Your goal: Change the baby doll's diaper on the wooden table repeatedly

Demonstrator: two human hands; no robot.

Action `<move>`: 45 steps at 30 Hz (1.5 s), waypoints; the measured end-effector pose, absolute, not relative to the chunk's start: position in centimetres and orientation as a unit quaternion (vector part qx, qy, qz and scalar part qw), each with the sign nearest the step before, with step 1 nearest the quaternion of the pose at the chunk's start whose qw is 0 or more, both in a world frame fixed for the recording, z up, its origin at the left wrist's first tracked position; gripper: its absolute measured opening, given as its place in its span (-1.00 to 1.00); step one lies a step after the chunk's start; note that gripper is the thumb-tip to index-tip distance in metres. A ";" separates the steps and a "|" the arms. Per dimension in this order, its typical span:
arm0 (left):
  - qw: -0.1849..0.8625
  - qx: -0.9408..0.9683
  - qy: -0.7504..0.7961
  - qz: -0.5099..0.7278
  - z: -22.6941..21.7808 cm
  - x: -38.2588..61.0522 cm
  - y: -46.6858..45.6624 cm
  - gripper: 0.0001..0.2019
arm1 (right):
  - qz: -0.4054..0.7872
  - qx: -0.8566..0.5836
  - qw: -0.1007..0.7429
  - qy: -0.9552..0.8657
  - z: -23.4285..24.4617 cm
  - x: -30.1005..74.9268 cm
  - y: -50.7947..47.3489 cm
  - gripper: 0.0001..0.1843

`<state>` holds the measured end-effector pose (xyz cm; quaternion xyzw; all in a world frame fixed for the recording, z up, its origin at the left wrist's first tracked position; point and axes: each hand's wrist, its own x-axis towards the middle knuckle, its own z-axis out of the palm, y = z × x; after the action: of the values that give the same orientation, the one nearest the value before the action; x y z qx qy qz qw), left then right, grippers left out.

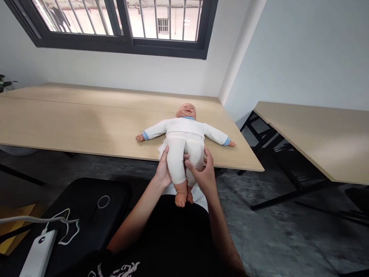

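Note:
A baby doll [186, 127] lies on its back on the wooden table [115, 130], head toward the wall and arms spread wide. It wears a white top with blue collar and cuffs and white trousers [176, 157]; its bare feet hang past the table's front edge. My left hand [163, 169] is wrapped round the outer side of the leg at left, some fingers hidden behind it. My right hand [204, 173] grips the other leg, thumb on the inner side and fingers on the outer side. White cloth shows beneath the doll and over my lap.
A black chair [83, 215] at lower left carries a white power bank [40, 250] with a cable. Another table [319, 130] stands at right beyond a gap. Behind the doll's table is a wall with a barred window [123, 40].

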<state>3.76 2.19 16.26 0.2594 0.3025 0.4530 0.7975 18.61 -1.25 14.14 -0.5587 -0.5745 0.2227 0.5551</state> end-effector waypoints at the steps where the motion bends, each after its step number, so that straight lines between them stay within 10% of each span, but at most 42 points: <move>1: 0.800 0.256 0.300 0.452 16.3 3.5 1.9 -0.25 | 0.189 -0.567 0.545 -0.588 14.1 18.3 -1.4 -0.06; 15: 0.557 0.411 0.511 0.510 16.3 -2.3 0.6 -0.49 | -0.044 -0.591 0.341 -0.730 15.4 22.7 -1.9 -0.20; 26: 0.697 0.287 0.433 0.494 15.1 -2.1 1.0 -0.58 | -0.115 -0.559 0.246 -0.783 14.3 21.4 -2.2 0.08; 33: 0.710 0.256 0.424 0.501 15.2 -1.9 1.2 -0.63 | -0.031 -0.439 0.355 -0.825 16.4 20.1 -2.9 -0.73; 45: 0.612 0.355 0.431 0.561 15.0 -1.1 1.3 -0.27 | 0.042 -0.315 0.378 -0.870 22.9 20.3 0.2 -0.77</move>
<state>-1.10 1.34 15.01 0.3547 0.4307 0.5611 0.6115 20.27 0.22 22.94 -0.3152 -0.8696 0.0423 0.3776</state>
